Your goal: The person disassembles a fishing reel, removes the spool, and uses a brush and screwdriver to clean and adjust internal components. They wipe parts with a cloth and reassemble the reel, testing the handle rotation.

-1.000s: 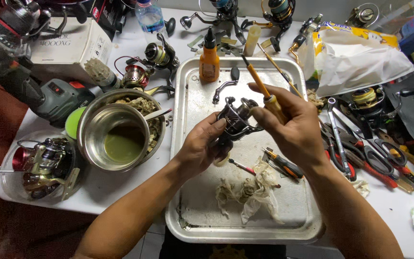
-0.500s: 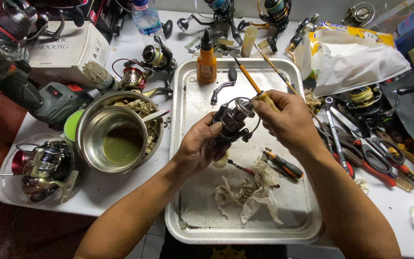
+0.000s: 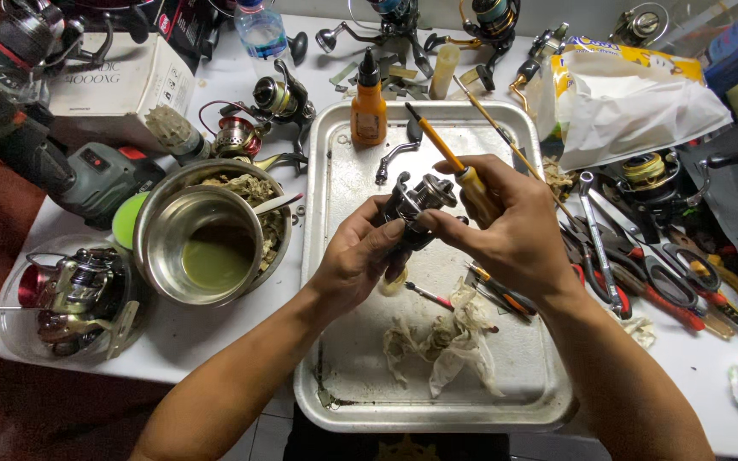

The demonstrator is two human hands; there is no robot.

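Over a metal tray (image 3: 335,171), my left hand (image 3: 359,260) grips the dark body of a fishing reel (image 3: 418,201) from below. My right hand (image 3: 510,226) touches the reel from the right and also holds a yellow-handled screwdriver (image 3: 450,162), whose shaft points up and to the left. Crumpled dirty tissue (image 3: 446,346) lies in the tray below my hands. A small red-tipped tool (image 3: 429,296) and an orange-handled tool (image 3: 501,294) lie on the tray under my right wrist.
An orange squeeze bottle (image 3: 369,107) and a reel handle (image 3: 395,158) sit at the tray's far end. A steel bowl (image 3: 202,248) with greenish liquid stands left. Pliers and scissors (image 3: 642,273) lie right. Several reels, a white box (image 3: 117,85) and a plastic bag (image 3: 634,111) crowd the table.
Both hands and the reel have shifted slightly up the tray. The screwdriver has tilted more to the left in my right hand.
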